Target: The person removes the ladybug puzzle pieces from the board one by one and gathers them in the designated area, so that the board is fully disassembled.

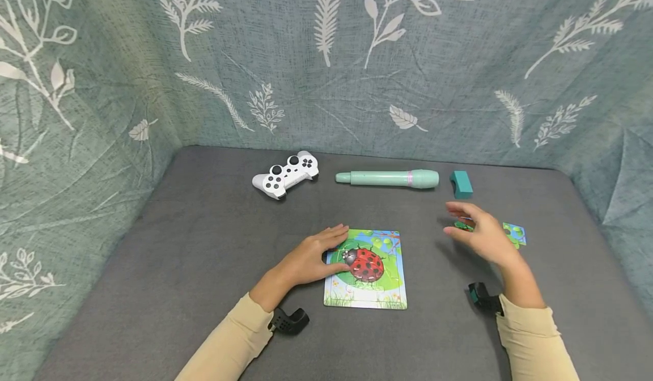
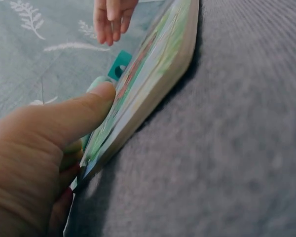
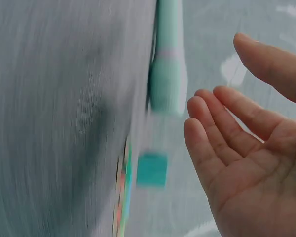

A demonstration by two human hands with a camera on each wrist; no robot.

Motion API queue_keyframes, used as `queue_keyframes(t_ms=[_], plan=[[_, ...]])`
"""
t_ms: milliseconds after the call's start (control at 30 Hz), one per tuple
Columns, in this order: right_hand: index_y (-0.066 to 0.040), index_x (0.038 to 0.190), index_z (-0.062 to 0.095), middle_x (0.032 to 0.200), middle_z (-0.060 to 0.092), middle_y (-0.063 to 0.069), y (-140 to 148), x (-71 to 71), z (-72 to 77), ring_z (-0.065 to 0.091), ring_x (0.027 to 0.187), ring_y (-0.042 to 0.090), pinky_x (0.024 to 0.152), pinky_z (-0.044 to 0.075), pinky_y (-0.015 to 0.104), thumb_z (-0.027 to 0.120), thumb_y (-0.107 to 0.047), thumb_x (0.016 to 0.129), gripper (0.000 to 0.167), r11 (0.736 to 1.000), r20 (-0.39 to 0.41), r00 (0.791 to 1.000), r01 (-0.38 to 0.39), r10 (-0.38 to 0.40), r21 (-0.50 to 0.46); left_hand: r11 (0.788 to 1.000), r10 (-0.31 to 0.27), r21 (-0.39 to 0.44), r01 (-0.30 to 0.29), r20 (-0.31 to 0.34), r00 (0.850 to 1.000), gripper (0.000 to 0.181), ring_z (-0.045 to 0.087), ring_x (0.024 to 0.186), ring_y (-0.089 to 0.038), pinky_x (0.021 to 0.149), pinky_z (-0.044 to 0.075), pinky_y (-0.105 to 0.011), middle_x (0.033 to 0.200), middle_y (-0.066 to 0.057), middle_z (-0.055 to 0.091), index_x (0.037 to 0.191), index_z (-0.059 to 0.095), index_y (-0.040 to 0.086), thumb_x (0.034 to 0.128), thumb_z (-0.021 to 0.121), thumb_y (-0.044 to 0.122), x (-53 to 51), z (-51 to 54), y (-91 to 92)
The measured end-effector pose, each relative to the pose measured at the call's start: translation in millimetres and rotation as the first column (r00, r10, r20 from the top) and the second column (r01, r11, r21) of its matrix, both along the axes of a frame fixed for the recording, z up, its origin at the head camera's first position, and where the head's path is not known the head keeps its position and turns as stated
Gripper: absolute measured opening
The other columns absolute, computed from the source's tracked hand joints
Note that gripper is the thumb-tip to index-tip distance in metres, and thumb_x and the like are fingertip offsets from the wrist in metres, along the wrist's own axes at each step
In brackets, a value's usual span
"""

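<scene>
A ladybug puzzle board (image 1: 364,296) lies flat on the grey table. My left hand (image 1: 311,256) rests on its left edge, thumb and fingers lying over the picture; in the left wrist view the thumb of this hand (image 2: 44,133) touches the board (image 2: 153,74). Off to the right, my right hand (image 1: 484,236) is raised above the table with nothing in it. Loose puzzle pieces (image 1: 515,233) lie beneath and beside it, partly hidden by it. In the right wrist view the right hand (image 3: 251,148) has its fingers slightly bent and its thumb apart.
Along the back of the table (image 1: 204,245) lie a white game controller (image 1: 287,175), a mint-green tube-shaped object (image 1: 382,178) and a teal block (image 1: 461,184). A patterned curtain (image 1: 306,97) hangs behind the table and at its sides.
</scene>
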State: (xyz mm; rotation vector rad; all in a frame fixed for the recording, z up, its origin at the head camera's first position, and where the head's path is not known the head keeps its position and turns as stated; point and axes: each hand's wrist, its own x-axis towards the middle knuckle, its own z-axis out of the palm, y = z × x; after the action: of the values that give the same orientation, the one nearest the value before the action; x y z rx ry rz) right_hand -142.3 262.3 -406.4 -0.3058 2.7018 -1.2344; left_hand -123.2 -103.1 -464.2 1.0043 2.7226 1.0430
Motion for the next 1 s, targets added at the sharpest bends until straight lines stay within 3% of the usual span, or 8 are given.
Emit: queue_keyframes(t_ms=[233, 467, 700, 1000], plan=[[0.003, 0.138, 0.043, 0.139, 0.045, 0.024, -48.5, 3.0, -4.9, 0.044, 0.128, 0.042, 0.109, 0.039, 0.049, 0.066, -0.016, 0.090, 0.057, 0.988, 0.014, 0.994, -0.108, 0.110, -0.112, 0.998, -0.009, 0.068, 0.010, -0.016, 1.000, 0.070, 0.040, 0.136, -0.027, 0.112, 0.036, -0.044, 0.144, -0.012, 0.046, 0.136, 0.051, 0.002, 0.0788, 0.077, 0.031, -2.7, 0.5, -8.2], [0.002, 0.136, 0.046, 0.136, 0.050, 0.021, -94.8, 9.4, -8.0, 0.049, 0.125, 0.038, 0.106, 0.043, 0.047, 0.067, -0.016, 0.089, 0.054, 0.970, 0.015, 0.980, -0.195, 0.200, -0.143, 1.000, -0.008, 0.022, 0.008, -0.002, 1.000, 0.073, 0.037, 0.138, -0.027, 0.113, 0.035, -0.046, 0.147, -0.012, 0.043, 0.139, 0.048, 0.003, 0.0795, 0.077, 0.033, -6.1, -1.0, -13.4], [0.002, 0.133, 0.051, 0.132, 0.054, 0.018, -126.6, 13.5, -11.4, 0.052, 0.122, 0.035, 0.104, 0.043, 0.050, 0.067, -0.016, 0.089, 0.050, 0.961, 0.023, 0.968, -0.244, 0.249, -0.131, 1.000, 0.004, -0.013, -0.003, 0.011, 1.000, 0.072, 0.037, 0.138, -0.028, 0.112, 0.035, -0.047, 0.147, -0.012, 0.042, 0.140, 0.047, 0.004, 0.0813, 0.075, 0.035, -6.8, -0.6, -14.2], [0.001, 0.125, 0.058, 0.122, 0.061, 0.013, -146.3, 17.7, -19.5, 0.059, 0.112, 0.027, 0.096, 0.051, 0.042, 0.068, -0.016, 0.087, 0.042, 0.952, 0.057, 0.952, -0.298, 0.302, -0.066, 1.000, -0.003, -0.015, 0.003, -0.014, 1.000, 0.069, 0.038, 0.137, -0.030, 0.110, 0.038, -0.047, 0.146, -0.013, 0.044, 0.138, 0.049, 0.002, 0.0814, 0.075, 0.033, -5.2, 0.7, -15.1]])
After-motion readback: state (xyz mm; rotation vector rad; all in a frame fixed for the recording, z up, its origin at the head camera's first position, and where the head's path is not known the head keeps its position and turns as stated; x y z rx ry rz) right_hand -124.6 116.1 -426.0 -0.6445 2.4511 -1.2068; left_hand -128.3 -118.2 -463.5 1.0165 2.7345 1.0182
